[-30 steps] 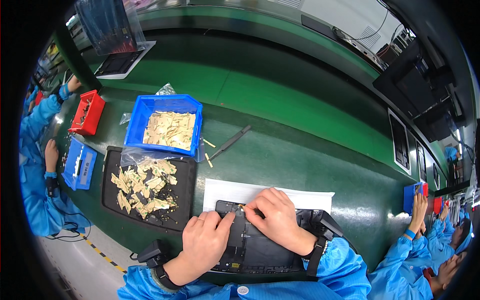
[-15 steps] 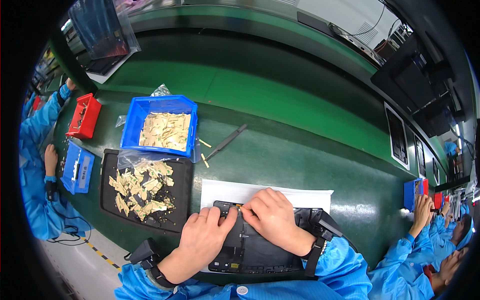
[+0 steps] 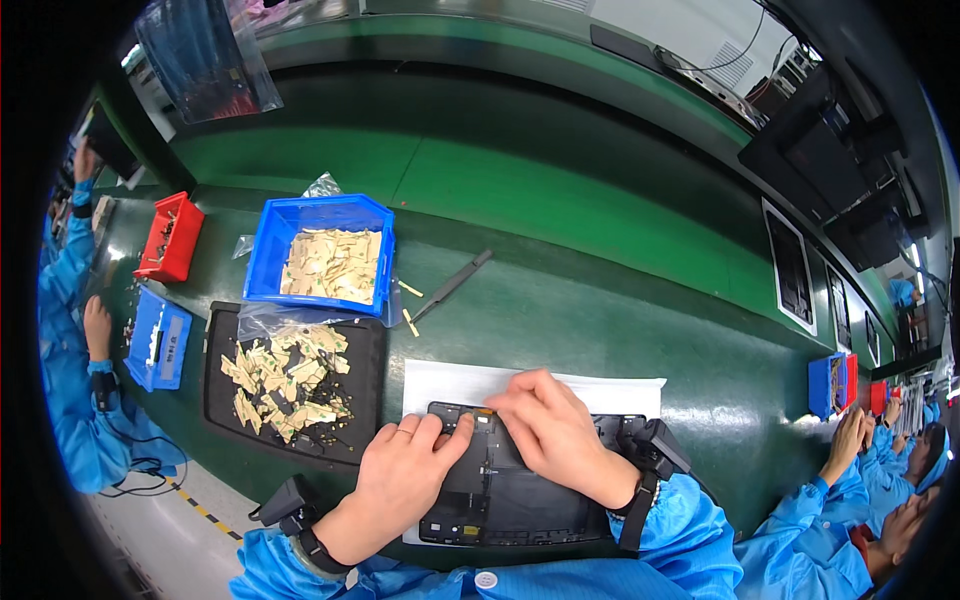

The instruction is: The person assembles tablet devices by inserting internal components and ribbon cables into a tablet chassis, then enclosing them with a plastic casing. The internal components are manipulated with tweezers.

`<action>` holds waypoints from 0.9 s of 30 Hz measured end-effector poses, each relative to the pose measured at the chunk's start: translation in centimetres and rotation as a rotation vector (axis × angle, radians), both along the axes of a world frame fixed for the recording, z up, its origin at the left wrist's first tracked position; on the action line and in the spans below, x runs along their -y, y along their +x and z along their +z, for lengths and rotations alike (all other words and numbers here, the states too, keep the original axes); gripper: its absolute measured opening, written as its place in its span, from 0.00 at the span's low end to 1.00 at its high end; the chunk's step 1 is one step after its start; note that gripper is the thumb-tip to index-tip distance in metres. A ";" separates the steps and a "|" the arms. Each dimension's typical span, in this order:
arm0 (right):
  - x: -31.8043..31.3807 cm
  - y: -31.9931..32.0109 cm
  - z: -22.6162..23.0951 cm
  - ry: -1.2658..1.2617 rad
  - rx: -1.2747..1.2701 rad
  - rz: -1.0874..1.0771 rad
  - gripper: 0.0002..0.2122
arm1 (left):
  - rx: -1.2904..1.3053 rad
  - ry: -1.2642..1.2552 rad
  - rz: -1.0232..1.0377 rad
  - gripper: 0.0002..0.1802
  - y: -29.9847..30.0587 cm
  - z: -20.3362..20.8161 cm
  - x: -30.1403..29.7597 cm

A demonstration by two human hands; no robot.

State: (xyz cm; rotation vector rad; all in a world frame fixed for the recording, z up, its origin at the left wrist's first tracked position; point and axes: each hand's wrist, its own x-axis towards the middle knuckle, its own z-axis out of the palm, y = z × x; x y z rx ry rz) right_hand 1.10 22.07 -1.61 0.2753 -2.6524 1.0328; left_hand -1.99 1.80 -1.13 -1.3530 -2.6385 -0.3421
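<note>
A black tablet-like housing lies on a white sheet in front of me. My left hand rests over its upper left part, fingers curled, with the index fingertip pressing near the top edge. Just right of that fingertip, my right hand is closed in a pinch above the housing. A small orange-yellow piece shows beside its fingertips at the top edge. Whatever the pinch may hold is too small to make out. Bands with black devices circle both my wrists.
A black tray of torn cream adhesive pieces stands left, below a blue bin of similar pieces. Tweezers lie beyond the sheet. Red and blue bins stand near a co-worker's blue sleeve. More people sit at right.
My right hand has lifted slightly, uncovering more of the orange-yellow piece; my left hand stays in place. At far left, a co-worker's arm has risen with a dark panel.
</note>
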 end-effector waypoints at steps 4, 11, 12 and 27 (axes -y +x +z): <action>-0.3 0.2 0.3 0.196 -0.042 0.170 0.14 | 0.115 0.079 0.023 0.23 0.1 -0.3 0.2; -2.4 0.1 -1.5 -0.149 0.001 0.132 0.12 | 0.137 0.128 0.046 0.23 -0.3 -0.4 0.0; -2.3 0.1 -1.2 -0.150 0.001 0.132 0.12 | 0.137 0.128 0.045 0.23 -0.3 -0.3 0.0; -1.7 -0.2 -0.5 -0.250 0.164 -0.006 0.10 | 0.104 -0.151 -0.030 0.32 0.0 0.4 -0.9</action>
